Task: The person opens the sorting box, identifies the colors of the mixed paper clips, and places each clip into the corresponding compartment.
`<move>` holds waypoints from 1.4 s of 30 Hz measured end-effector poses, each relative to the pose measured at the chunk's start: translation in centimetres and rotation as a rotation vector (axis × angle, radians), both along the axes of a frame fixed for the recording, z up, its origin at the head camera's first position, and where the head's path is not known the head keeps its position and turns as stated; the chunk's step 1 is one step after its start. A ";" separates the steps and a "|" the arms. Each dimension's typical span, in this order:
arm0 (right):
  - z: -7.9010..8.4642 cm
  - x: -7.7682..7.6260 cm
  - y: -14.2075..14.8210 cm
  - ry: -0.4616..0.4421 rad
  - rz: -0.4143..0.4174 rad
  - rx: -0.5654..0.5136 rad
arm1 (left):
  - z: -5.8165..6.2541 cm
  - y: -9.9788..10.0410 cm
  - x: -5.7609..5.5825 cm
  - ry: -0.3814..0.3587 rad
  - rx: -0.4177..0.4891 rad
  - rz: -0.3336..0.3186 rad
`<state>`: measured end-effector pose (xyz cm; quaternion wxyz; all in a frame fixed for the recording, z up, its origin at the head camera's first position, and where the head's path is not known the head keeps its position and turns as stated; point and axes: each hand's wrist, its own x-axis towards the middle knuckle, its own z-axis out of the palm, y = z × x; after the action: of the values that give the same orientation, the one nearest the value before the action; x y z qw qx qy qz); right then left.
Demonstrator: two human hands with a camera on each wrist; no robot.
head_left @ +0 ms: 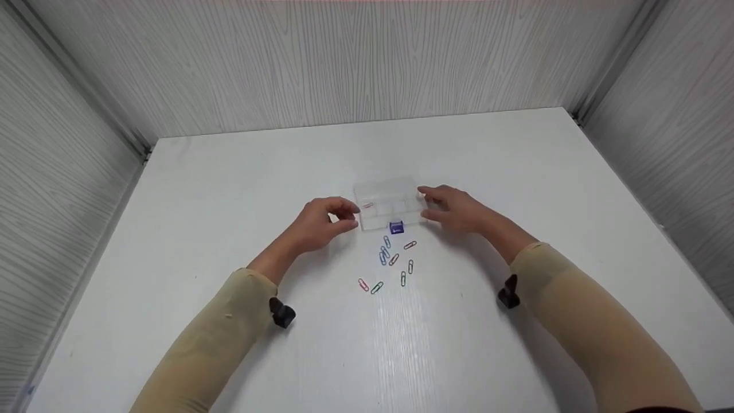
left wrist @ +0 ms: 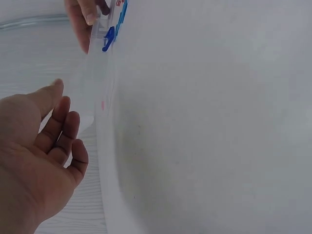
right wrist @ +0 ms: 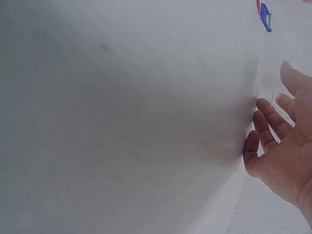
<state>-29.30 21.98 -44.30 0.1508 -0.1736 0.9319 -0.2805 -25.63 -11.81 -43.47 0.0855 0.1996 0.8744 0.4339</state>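
A clear plastic compartment box [head_left: 391,221] stands on the white table with its lid [head_left: 385,187] raised at the back. Its purple-blue latch [head_left: 397,228] is at the front, and a red paper clip [head_left: 368,205] lies in the left compartment. At the box's left edge is my left hand [head_left: 328,222], thumb and fingers apart and loosely bent. My right hand [head_left: 453,209] is at the opposite edge with its fingers spread; fingertips reach the box's side. Neither hand visibly grips it. In the left wrist view the latch [left wrist: 108,39] shows beyond the left hand [left wrist: 44,146].
In front of the box several loose paper clips lie scattered: blue ones [head_left: 384,252], green ones [head_left: 377,288], red ones [head_left: 363,284] and dark ones [head_left: 410,245]. Wood-grain panels [head_left: 344,63] enclose the white table [head_left: 229,172] at the back and sides.
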 end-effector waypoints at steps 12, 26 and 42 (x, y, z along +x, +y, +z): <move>0.0 0.0 0.7 -0.010 0.001 -0.045 | -1.1 -0.6 3.5 -0.193 -0.059 -0.246; -0.2 -0.3 0.8 -0.032 -0.033 -0.074 | -2.0 -0.3 4.0 -0.129 -0.104 -0.322; -0.5 -0.4 0.9 -0.035 -0.046 -0.091 | -2.3 0.1 4.0 -0.075 -0.130 -0.339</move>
<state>-29.67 22.91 -44.82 0.1525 -0.1541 0.9192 -0.3288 -21.64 -11.74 -45.74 0.2026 0.3220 0.8506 0.3629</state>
